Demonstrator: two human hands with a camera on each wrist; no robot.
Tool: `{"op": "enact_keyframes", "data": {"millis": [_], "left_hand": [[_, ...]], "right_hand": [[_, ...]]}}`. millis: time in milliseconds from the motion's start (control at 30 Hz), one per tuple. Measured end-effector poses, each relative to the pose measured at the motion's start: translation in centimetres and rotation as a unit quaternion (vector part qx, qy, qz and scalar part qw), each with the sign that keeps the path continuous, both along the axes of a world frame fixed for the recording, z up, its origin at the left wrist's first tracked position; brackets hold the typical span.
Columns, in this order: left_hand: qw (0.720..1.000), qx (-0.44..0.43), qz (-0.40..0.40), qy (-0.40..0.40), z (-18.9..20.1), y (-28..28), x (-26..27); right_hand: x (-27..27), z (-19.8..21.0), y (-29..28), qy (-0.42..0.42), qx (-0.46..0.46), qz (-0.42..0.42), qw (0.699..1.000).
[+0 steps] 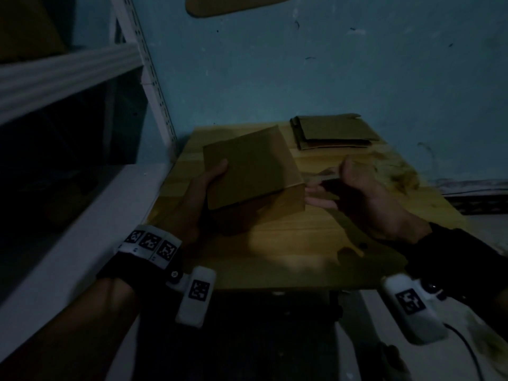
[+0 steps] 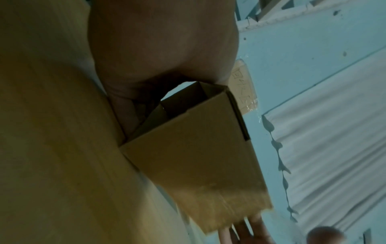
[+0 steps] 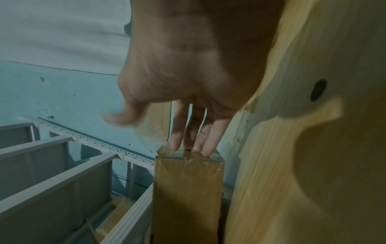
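Note:
A brown cardboard box (image 1: pixel 253 166) sits tilted on the wooden table (image 1: pixel 302 248). My left hand (image 1: pixel 213 177) grips its left end, thumb on top, the other fingers hidden below. In the left wrist view the palm (image 2: pixel 158 49) lies against the box (image 2: pixel 194 156) at its open end. My right hand (image 1: pixel 357 193) reaches the box's right end. There its straight fingers (image 3: pixel 194 132) press on the face of the box (image 3: pixel 188 189) that is covered with clear tape. A loose piece of clear tape (image 3: pixel 150 132) hangs by the blurred thumb.
Flattened cardboard boxes (image 1: pixel 332 132) lie at the table's far edge against the blue wall. White metal shelving (image 1: pixel 68 70) stands close on the left. Crumpled clear tape (image 1: pixel 395 169) lies on the table's right side. The light is dim.

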State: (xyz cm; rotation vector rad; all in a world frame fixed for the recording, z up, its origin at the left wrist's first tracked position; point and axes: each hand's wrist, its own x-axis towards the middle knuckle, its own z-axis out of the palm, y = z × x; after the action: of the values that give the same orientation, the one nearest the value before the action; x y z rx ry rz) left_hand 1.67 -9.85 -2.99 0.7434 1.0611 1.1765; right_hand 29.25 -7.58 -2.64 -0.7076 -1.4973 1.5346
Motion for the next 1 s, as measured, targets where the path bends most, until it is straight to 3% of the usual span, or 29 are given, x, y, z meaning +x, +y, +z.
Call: {"op": "enact_keyframes", "data": {"millis": [300, 467, 767, 1000], "left_hand": [[0.999, -0.002, -0.027, 0.021, 0.7, -0.4, 1.0], [0.999, 0.003, -0.033, 0.01, 0.5, -0.5, 0.5], [1.0, 0.012, -0.005, 0.011, 0.4, -0.3, 0.3], [0.999, 0.013, 0.012, 0.028, 0.9, -0.1, 0.4]], "right_hand": [[-0.5, -0.1, -0.6, -0.106, 0.043, -0.052, 0.992], [-0.5, 0.0, -0.1, -0.088, 0.016, -0.022, 0.996], [-0.1, 0.4, 0.0, -0.129, 0.019, 0.029, 0.991], [-0.2, 0.5, -0.3, -0.092, 0.037, 0.03, 0.995]]}}
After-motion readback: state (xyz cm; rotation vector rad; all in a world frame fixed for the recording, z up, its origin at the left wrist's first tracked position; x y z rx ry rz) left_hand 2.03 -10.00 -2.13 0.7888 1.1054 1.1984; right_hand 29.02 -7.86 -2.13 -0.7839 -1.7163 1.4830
